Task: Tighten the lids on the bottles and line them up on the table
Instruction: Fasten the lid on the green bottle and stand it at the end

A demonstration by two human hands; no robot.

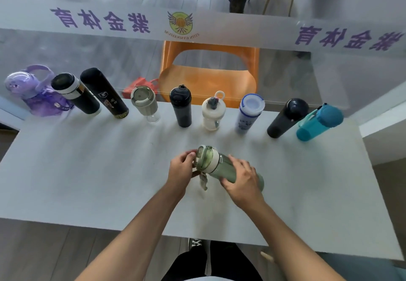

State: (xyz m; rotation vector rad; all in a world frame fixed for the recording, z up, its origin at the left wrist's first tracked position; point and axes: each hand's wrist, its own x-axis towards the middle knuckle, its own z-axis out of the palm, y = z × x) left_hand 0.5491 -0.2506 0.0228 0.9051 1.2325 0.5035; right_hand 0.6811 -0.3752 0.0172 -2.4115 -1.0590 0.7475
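A green translucent bottle lies tilted above the middle of the white table, held in both hands. My left hand grips its green and cream lid, from which a strap dangles. My right hand wraps around the bottle's body. Along the table's far edge stands a row of several bottles: a purple jug, a black flask with a silver band, a tall black flask, a grey-lidded glass cup, a dark bottle, a small white bottle, a white and blue bottle, a black bottle and a teal bottle.
An orange chair stands behind the table, beyond a glass wall with purple lettering. A red bag lies next to the chair. My legs and a shoe show below the table's near edge.
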